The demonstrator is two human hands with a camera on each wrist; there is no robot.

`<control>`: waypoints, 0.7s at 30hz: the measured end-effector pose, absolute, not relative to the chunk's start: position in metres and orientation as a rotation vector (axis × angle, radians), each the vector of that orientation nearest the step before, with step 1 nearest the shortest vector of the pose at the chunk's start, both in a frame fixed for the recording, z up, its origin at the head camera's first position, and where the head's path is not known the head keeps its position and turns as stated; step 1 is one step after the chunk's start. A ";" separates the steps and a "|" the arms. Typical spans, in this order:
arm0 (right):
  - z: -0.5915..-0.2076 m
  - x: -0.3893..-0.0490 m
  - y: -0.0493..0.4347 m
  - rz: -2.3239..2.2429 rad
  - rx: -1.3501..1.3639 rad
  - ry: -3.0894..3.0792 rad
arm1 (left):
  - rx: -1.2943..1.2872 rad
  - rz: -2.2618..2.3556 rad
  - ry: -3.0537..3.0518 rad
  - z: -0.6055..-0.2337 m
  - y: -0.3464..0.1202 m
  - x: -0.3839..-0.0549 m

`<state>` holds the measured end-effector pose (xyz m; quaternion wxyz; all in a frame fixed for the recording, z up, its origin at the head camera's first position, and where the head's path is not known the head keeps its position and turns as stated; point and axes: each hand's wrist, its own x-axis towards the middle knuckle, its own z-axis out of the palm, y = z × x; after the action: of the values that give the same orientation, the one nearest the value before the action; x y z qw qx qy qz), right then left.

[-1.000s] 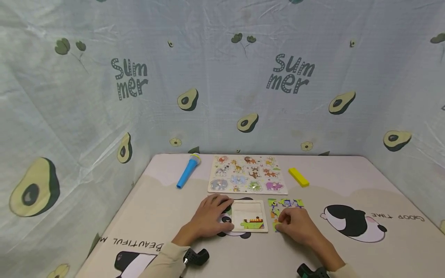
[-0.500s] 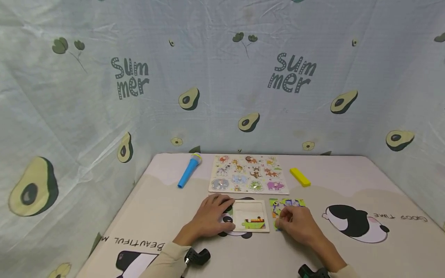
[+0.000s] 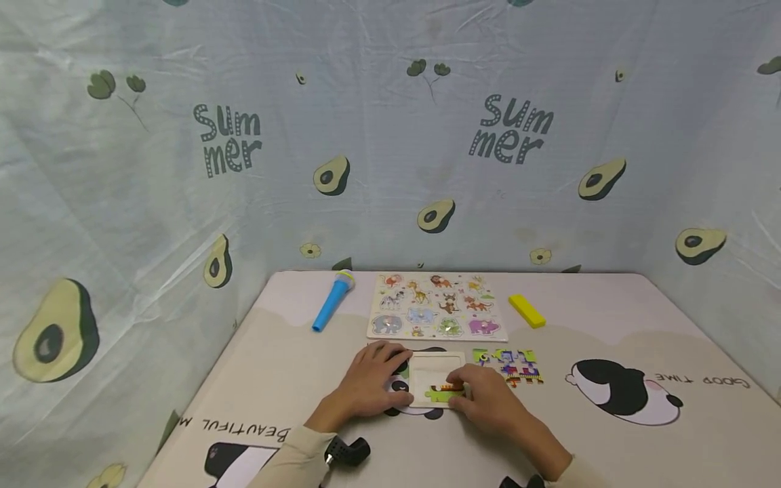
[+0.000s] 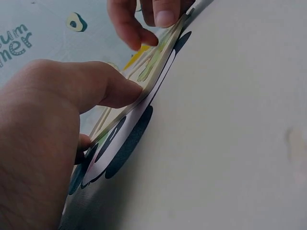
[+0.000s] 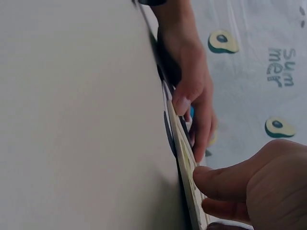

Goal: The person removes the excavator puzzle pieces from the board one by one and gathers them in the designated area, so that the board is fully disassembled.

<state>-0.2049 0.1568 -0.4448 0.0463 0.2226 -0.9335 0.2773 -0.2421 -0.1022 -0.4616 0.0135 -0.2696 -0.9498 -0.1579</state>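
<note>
A shallow wooden puzzle tray (image 3: pixel 427 373) lies on the table, with a green puzzle section (image 3: pixel 436 394) fitted at its near right. My left hand (image 3: pixel 366 383) holds the tray's left side, its thumb (image 4: pixel 117 91) on the near corner and fingers towards the far corner. Above the near right part of the tray is my right hand (image 3: pixel 488 400), thumb and fingers bent together in a pinch. The puzzle piece between them is mostly hidden by the fingers. Colourful puzzle pieces (image 3: pixel 512 362) lie right of the tray, partly covered by the right hand.
Behind the tray lies an animal peg board (image 3: pixel 436 308). A blue toy microphone (image 3: pixel 332 301) is at the back left, a yellow block (image 3: pixel 527 311) at the back right. A printed cloth (image 3: pixel 378 135) hangs around the table.
My right hand has moved left from the loose pieces to the tray's near right part, uncovering more of the loose pieces. The left hand stays at the tray's left side.
</note>
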 end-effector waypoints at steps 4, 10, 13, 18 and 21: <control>-0.443 -0.208 0.146 0.737 0.698 -2.879 | -0.840 -0.500 -2.957 -0.462 -0.104 -0.242; -0.438 -0.211 0.137 0.725 0.707 -2.932 | -0.835 -0.502 -2.947 -0.463 -0.105 -0.243; -0.437 -0.213 0.135 0.745 0.672 -2.954 | -0.839 -0.505 -2.936 -0.463 -0.104 -0.244; -0.437 -0.213 0.133 0.792 0.629 -2.986 | -0.850 -0.510 -2.933 -0.465 -0.104 -0.244; -0.437 -0.211 0.134 0.806 0.606 -2.981 | -0.853 -0.502 -2.934 -0.465 -0.104 -0.244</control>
<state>-0.2108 0.1336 -0.4372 -0.0029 0.1926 -0.9473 0.2561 -0.2441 -0.1036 -0.4651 0.0224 -0.2753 -0.9474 -0.1620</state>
